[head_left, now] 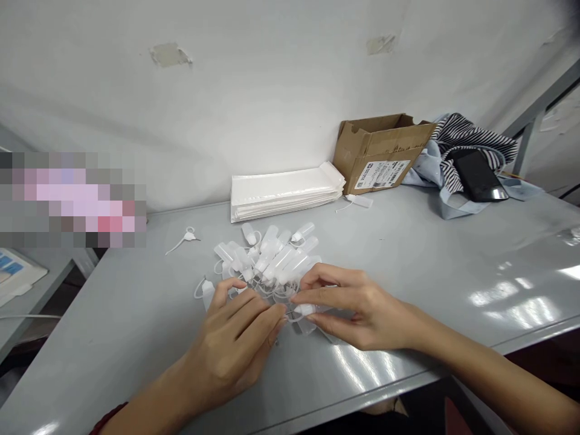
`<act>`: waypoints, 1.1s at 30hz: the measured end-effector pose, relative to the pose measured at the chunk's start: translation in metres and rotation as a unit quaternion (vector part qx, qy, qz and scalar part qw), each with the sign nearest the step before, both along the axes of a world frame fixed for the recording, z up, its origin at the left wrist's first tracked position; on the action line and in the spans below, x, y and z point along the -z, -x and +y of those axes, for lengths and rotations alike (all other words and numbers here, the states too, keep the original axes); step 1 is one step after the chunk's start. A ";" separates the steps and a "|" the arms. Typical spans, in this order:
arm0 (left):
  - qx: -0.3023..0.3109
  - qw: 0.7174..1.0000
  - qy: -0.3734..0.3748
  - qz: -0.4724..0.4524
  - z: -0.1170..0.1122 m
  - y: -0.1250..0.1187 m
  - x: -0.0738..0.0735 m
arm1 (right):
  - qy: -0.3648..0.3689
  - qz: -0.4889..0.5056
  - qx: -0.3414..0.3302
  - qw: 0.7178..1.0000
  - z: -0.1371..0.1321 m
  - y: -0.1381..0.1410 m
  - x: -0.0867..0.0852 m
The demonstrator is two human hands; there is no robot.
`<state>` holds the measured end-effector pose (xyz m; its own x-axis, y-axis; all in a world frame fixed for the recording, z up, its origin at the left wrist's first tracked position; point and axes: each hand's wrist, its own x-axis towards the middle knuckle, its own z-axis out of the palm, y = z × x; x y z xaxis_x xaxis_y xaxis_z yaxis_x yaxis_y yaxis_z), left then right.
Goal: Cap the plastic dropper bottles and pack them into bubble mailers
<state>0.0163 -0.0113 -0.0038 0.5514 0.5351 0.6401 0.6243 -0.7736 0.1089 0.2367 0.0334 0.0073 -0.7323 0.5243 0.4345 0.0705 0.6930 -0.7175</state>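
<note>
Between the thumb and fingers of my right hand (357, 308) is a small translucent squeeze bottle (305, 309), its white nozzle pointing left. My left hand (240, 338) is closed in a pinch right at that nozzle, where a thin needle-like tip shows. What its fingertips hold is too small to make out. A thin strap loops below the nozzle. Just beyond both hands lies a heap of similar bottles (283, 260) with looped straps. Another bottle (208, 294) lies beside my left fingers, partly hidden by them.
A loose white needle cap with a strap (189, 236) lies on the grey table (149, 314) to the left. White padded envelopes (285, 187) are stacked by the wall. Farther right are a single bottle (362, 201), a cardboard box (380, 151), clothing (471, 133) and a black phone (480, 175).
</note>
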 end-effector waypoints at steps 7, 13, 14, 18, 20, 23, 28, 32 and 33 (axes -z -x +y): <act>0.002 1.000 -0.004 0.008 0.001 0.001 -0.001 | -0.001 0.001 0.001 1.000 0.000 0.000 -0.001; -0.001 1.000 -0.004 0.004 0.001 0.000 -0.001 | -0.004 0.006 0.003 1.000 0.000 0.000 -0.001; 0.000 1.000 -0.003 0.006 0.001 0.000 -0.001 | -0.003 0.006 0.004 1.000 0.000 0.000 -0.001; 0.002 1.000 -0.004 0.003 0.001 0.000 0.001 | 0.002 0.000 -0.002 1.000 -0.001 -0.001 -0.001; 0.003 1.000 -0.002 0.003 0.001 0.000 0.001 | 0.000 -0.003 -0.005 1.000 -0.001 -0.001 -0.001; 0.004 1.000 -0.004 0.010 0.001 0.000 0.000 | -0.001 -0.005 -0.004 1.000 -0.001 -0.001 0.000; 0.010 1.000 0.000 0.014 0.000 0.000 -0.001 | -0.006 -0.010 -0.007 1.000 -0.001 -0.001 0.003; 0.015 1.000 0.004 0.013 0.000 0.000 -0.001 | 0.001 -0.023 -0.005 1.000 -0.001 -0.001 0.004; 0.016 1.000 0.005 0.012 0.000 0.000 0.000 | 0.003 -0.029 -0.005 1.000 -0.001 -0.001 0.005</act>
